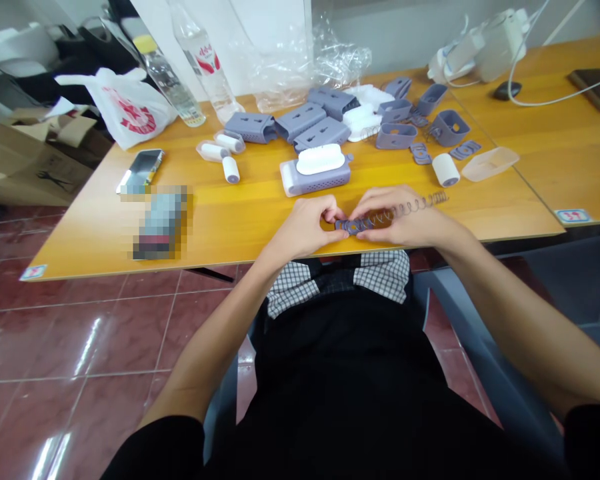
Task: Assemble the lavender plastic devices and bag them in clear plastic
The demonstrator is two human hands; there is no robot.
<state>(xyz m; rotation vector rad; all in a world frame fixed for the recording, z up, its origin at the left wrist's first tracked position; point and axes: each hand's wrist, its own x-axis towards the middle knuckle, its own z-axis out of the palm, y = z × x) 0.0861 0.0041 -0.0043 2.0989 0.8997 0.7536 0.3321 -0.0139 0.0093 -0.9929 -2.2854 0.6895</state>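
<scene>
Spring [423, 204] runs out from between my hands, its coils bunched tight where I hold it and opening out as it reaches past my right hand toward the right. My left hand [303, 227] is closed, its fingertips [333, 212] pinching the bunched end from the left. My right hand [400, 217] is curled over the same spot, its fingers [365, 212] gripping the coils from the other side. Both hands are working just above the near edge of the wooden table [220, 223].

Straight ahead of my hands sits a lilac box [315, 181] with a white top. Ahead and to the right of my right hand stands a white roller [445, 169], with a see-through plastic tray [490, 164] beside it. Past those, small flat lilac plates [421, 153] and lilac casings [300, 120] lie scattered in a loose group.

Left of my hands are short white rollers [231, 169], a foil packet [141, 171] and a blurred object [161, 223] I can't make out. Farther left and ahead are a white plastic bag [125, 107] and clear bottles [200, 60]. Far to the right, a white charger [500, 37] and a dark phone [595, 89] lie on a second table [545, 133].
</scene>
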